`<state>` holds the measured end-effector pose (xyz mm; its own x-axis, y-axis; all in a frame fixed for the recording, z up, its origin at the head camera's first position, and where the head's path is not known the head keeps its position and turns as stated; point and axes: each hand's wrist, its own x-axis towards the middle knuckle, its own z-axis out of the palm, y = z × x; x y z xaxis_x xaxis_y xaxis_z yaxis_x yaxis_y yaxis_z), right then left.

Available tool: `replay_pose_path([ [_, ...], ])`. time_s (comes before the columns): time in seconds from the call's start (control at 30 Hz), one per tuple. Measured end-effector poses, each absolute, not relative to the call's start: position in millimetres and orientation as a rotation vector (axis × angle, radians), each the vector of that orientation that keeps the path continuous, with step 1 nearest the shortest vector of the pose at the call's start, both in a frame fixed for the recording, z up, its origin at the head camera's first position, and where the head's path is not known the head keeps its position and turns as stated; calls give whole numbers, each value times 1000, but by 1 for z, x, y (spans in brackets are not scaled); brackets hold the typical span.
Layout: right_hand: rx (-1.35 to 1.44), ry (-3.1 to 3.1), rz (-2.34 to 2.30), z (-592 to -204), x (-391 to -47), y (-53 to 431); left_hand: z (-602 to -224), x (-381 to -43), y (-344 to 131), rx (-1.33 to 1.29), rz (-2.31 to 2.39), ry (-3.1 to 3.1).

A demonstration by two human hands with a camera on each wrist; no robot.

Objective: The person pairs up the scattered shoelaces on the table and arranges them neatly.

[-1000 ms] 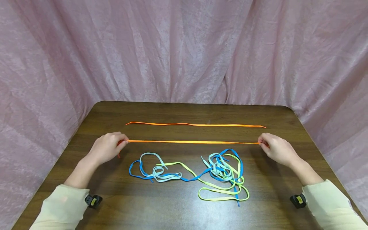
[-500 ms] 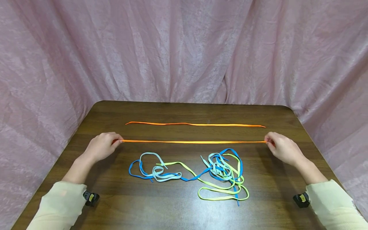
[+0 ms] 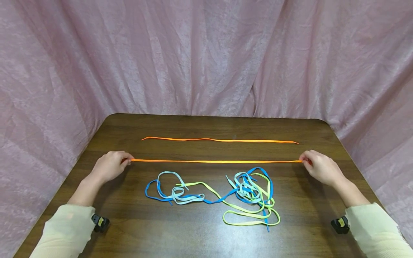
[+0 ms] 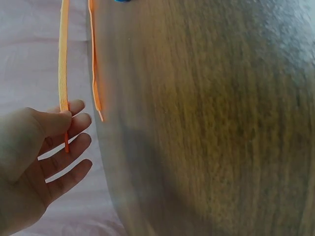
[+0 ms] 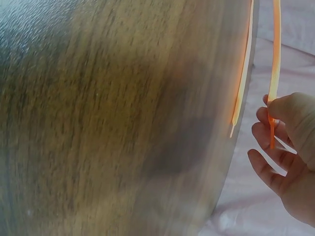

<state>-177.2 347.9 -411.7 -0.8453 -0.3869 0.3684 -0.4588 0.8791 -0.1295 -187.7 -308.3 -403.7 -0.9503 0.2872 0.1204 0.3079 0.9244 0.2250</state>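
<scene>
An orange shoelace is stretched straight between both hands, above the tabletop. My left hand pinches its left end between thumb and fingertips, and a short tip pokes out below the thumb in the left wrist view. At the other end my right hand pinches the lace the same way, its other fingers spread in the right wrist view. Behind it a second orange shoelace lies nearly straight across the table.
Nearer the front lie tangled laces: a blue shoelace, a light blue shoelace and a yellow-green shoelace. They rest on a brown wooden table. Pink curtains hang behind and beside it.
My hands have moved apart, left hand leftward and right hand rightward, drawing the lace out longer between them. The lace has come slightly nearer the front. The other laces stay put.
</scene>
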Motion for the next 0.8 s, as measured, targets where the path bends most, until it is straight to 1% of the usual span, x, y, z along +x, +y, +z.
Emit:
replay_pose_path([
  [0.4, 616, -2722, 307, -416, -177, 354, -407, -189, -312, -391, -369, -3012],
  [0.8, 568, -2801, 298, -415, -189, 358, -417, -212, -310, -291, -380, -3014],
])
